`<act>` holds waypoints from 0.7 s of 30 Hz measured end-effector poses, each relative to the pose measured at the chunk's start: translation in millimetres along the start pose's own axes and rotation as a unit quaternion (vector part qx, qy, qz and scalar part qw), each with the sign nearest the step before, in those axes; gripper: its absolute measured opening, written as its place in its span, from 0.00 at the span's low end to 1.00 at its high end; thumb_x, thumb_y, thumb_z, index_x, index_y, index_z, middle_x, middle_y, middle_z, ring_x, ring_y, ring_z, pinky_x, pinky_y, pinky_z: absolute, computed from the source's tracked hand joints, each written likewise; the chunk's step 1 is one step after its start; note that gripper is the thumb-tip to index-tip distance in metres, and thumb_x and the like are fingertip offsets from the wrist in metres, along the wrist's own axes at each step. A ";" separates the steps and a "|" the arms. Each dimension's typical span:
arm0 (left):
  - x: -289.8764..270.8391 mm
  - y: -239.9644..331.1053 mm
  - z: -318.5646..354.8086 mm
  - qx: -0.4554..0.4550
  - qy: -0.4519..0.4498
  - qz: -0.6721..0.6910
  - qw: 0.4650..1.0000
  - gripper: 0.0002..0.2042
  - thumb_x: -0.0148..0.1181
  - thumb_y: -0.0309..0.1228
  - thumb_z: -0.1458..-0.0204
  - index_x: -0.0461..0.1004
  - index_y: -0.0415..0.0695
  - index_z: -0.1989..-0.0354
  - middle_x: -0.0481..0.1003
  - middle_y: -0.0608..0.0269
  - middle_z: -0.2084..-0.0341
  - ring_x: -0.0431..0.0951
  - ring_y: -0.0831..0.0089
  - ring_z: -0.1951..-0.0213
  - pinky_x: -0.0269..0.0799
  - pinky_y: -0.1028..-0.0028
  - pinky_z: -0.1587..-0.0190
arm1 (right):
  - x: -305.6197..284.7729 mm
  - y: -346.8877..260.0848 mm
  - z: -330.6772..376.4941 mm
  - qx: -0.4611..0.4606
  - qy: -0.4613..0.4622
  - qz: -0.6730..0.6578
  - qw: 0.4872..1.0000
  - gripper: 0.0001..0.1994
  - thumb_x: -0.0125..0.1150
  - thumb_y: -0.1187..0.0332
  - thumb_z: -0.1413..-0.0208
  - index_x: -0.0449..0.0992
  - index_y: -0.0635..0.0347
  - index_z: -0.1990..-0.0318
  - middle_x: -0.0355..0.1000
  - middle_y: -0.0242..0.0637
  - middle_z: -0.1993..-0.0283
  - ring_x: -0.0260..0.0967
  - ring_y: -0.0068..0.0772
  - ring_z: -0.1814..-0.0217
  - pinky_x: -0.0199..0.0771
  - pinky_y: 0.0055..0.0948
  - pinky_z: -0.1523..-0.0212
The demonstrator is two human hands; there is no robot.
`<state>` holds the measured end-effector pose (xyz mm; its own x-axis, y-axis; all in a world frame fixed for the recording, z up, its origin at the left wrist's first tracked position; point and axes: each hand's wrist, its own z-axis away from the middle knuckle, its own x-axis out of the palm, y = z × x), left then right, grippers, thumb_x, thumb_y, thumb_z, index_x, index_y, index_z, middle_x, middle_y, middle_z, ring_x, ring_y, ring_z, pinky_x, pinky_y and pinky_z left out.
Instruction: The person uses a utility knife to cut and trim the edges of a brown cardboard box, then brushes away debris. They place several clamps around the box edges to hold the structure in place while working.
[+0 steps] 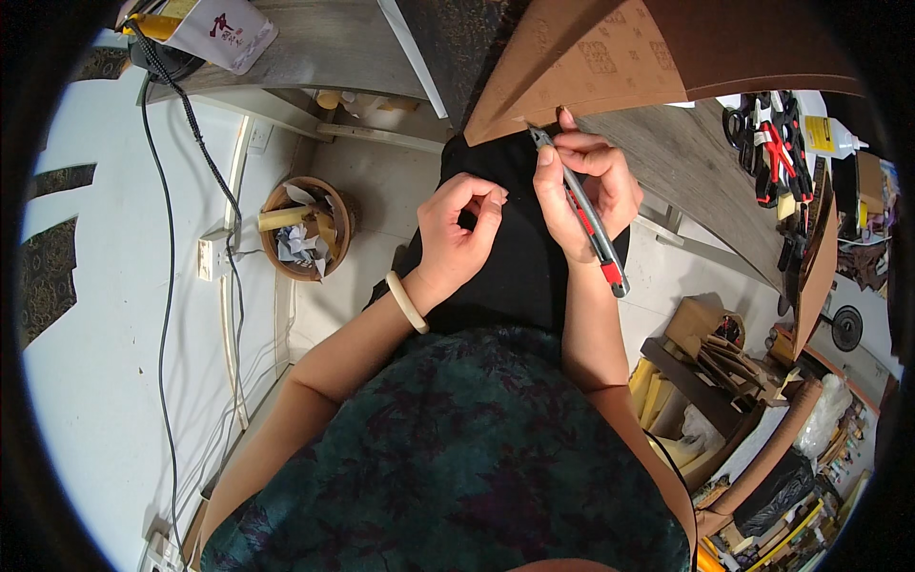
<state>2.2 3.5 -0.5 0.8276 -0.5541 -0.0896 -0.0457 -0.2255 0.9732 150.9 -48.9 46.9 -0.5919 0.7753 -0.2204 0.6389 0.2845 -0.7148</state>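
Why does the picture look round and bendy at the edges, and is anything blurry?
In the head view, the fisheye lens bends the table edge and leaves black corners; the right hand and utility knife look sharp under even light, while clutter near the rim looks squashed and soft.

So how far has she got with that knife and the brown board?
No finished cut shows. In hand: the right hand holds a grey and red utility knife, its tip at the brown cardboard sheet's lower edge. The left hand, curled, holds nothing visible. The cutting itself seems left.
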 end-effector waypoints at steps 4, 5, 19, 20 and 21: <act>0.1 0.5 -0.2 -0.002 -0.001 0.000 1.000 0.03 0.62 0.21 0.41 0.78 0.38 0.68 0.79 0.61 0.72 0.79 0.76 0.75 0.73 0.77 0.70 | 2.9 2.6 -3.3 -0.017 0.021 0.002 1.000 0.12 0.72 0.80 0.50 0.71 0.63 0.72 0.80 0.44 0.70 0.80 0.30 0.67 0.82 0.45 0.42; 0.4 0.3 0.0 -0.003 -0.001 0.001 1.000 0.03 0.62 0.21 0.41 0.78 0.38 0.68 0.79 0.61 0.72 0.79 0.76 0.74 0.73 0.77 0.70 | 3.2 3.1 -2.7 -0.012 0.028 -0.003 1.000 0.11 0.72 0.80 0.50 0.72 0.63 0.71 0.80 0.43 0.70 0.81 0.30 0.66 0.82 0.45 0.42; 1.3 -1.9 1.0 -0.004 -0.003 0.002 1.000 0.03 0.62 0.22 0.40 0.77 0.38 0.67 0.79 0.61 0.72 0.78 0.75 0.75 0.73 0.77 0.70 | 4.5 -4.7 -9.0 -0.011 0.018 0.043 0.999 0.09 0.74 0.78 0.52 0.75 0.63 0.72 0.79 0.41 0.71 0.82 0.36 0.67 0.82 0.45 0.44; 1.1 -1.6 0.9 -0.005 -0.003 0.003 1.000 0.03 0.62 0.22 0.40 0.77 0.38 0.67 0.79 0.61 0.72 0.78 0.75 0.75 0.73 0.77 0.70 | 5.2 -4.1 -8.3 -0.024 0.018 0.049 0.998 0.09 0.74 0.78 0.52 0.75 0.63 0.72 0.79 0.41 0.71 0.82 0.36 0.67 0.83 0.45 0.44; 1.0 -1.0 0.7 -0.003 -0.004 -0.001 1.000 0.03 0.62 0.22 0.41 0.77 0.38 0.67 0.79 0.61 0.72 0.78 0.75 0.75 0.73 0.77 0.70 | 5.7 -2.8 -7.4 -0.037 0.017 0.056 0.998 0.09 0.74 0.78 0.52 0.75 0.63 0.72 0.79 0.41 0.71 0.82 0.36 0.67 0.83 0.45 0.44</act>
<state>2.6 2.6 -1.6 0.8234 -0.5600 -0.0924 -0.0408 -0.2208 0.9745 149.3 -41.1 52.5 -0.4977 0.8233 -0.2728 0.7360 0.2346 -0.6350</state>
